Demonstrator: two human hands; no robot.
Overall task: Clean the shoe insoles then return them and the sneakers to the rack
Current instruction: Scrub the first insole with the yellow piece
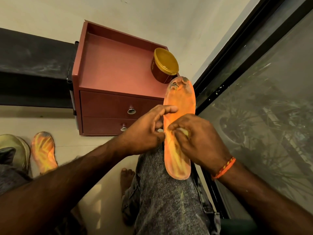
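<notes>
We note a pale cream wall [50, 12] behind a small reddish-brown cabinet [108, 68] with two drawers, each with a round metal knob [131, 110]. A dark shelf [32, 65] runs off to its left. The floor [55, 122] is light tile. On the right we see a black-framed window [264, 92], its glass dusty, with plants blurred behind it. Lighting is warm and dim.

Orange insole [180, 106] with yellow streaks, reddish-brown cabinet [108, 68], yellow-rimmed maroon tub [163, 67], speckled grey trousers [160, 192].
</notes>
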